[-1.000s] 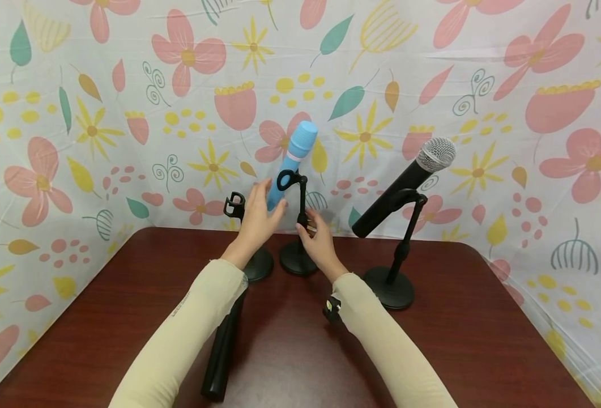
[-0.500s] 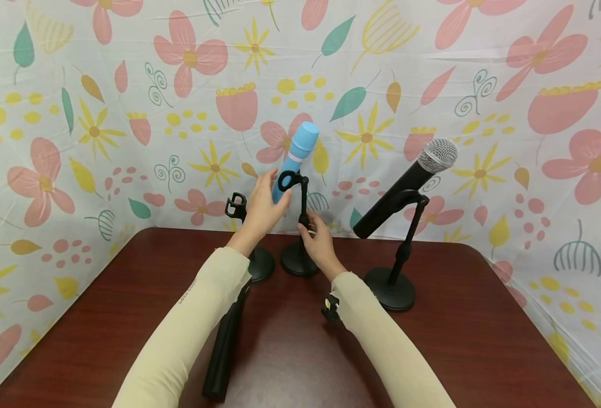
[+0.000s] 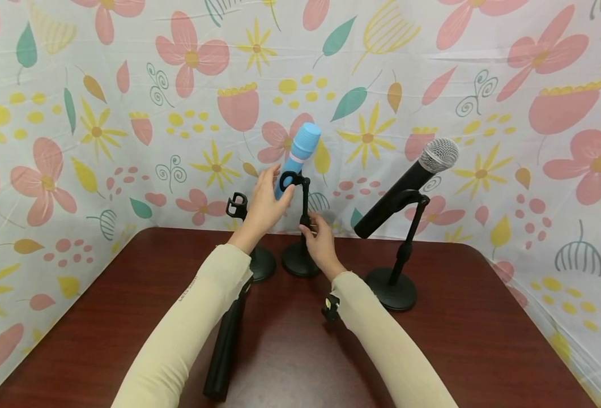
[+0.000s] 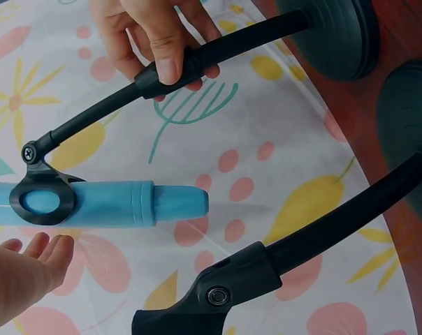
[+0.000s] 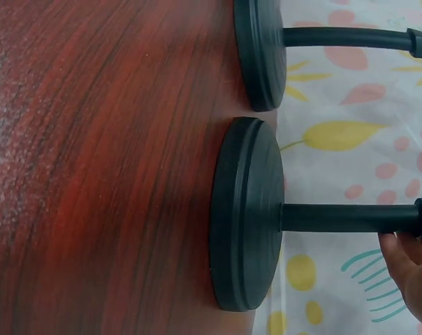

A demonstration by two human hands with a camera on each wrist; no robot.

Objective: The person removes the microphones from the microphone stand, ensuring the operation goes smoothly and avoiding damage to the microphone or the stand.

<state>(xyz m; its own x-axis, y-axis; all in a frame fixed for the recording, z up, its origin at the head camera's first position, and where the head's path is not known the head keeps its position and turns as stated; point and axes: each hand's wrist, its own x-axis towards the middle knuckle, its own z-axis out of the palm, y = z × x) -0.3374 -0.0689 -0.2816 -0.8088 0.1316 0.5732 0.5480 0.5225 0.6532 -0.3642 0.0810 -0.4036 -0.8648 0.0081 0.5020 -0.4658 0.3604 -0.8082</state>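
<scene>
A light blue microphone (image 3: 304, 141) sits tilted in the clip (image 4: 43, 199) of the middle black microphone stand (image 3: 300, 260). My left hand (image 3: 265, 207) is beside the microphone, its fingers (image 4: 54, 255) loosely spread just off the body in the left wrist view. My right hand (image 3: 322, 241) pinches the stand's pole at its collar (image 4: 170, 75), thumb on one side and fingertips behind. A second stand (image 3: 263, 263) with an unfilled clip (image 3: 237, 205) stands just left, partly hidden by my left forearm.
To the right, a black microphone with a silver grille (image 3: 439, 154) rests in a third stand (image 3: 392, 289). Another black microphone (image 3: 224, 351) lies on the brown table (image 3: 101, 334), partly under my left sleeve. A flower-patterned cloth (image 3: 137, 102) hangs behind the table.
My left hand has moved up along the blue microphone, which stays in the clip at about the same tilt. My right hand keeps its hold on the stand's pole.
</scene>
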